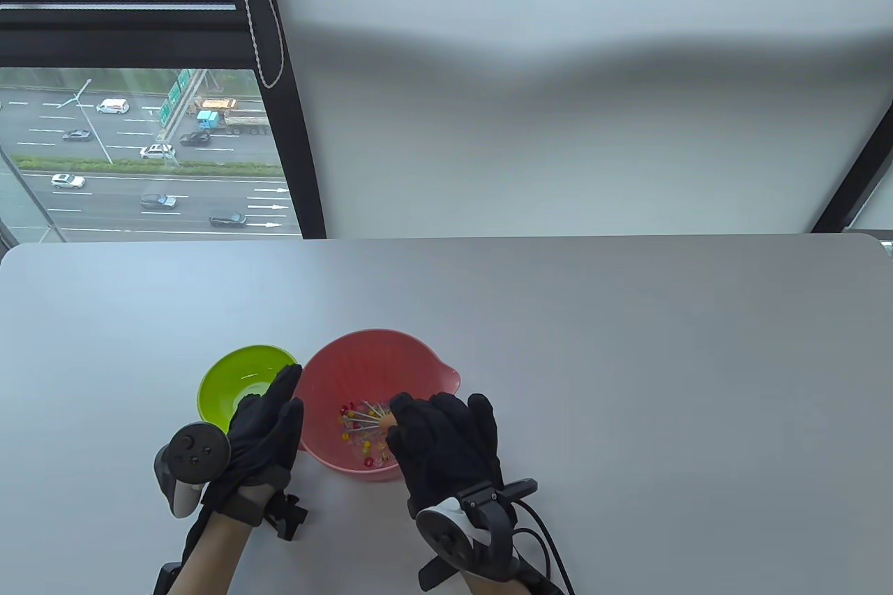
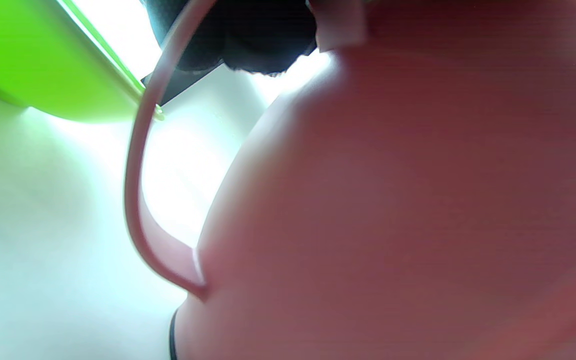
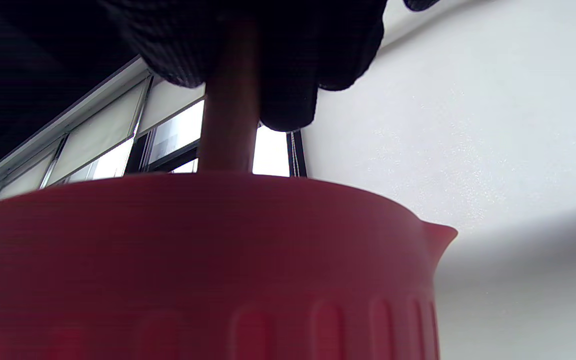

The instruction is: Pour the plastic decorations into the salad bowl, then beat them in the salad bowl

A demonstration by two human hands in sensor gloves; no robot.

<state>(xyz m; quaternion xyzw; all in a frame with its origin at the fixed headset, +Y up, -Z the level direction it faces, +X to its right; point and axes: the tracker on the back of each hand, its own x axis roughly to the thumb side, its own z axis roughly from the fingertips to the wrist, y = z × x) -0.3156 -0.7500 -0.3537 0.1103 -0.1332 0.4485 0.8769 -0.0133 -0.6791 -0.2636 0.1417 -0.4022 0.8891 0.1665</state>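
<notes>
The right hand (image 1: 446,445) grips the whisk (image 1: 368,418) in the pink bowl (image 1: 377,361), lower centre; the left hand (image 1: 268,427) steadies its rim, fingers straight; hard beating may throw beads (image 1: 349,422) out.

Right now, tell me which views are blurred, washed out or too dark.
Table view: sharp, evenly lit. Left wrist view: soft focus on the pink bowl, table blown out white, green bowl glaring. Right wrist view: right hand nearly black against bright windows.

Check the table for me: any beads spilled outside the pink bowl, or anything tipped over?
Nothing stands out. The decorations all lie inside the pink bowl, which sits upright; the green bowl beside it is upright and looks emptied.
</notes>
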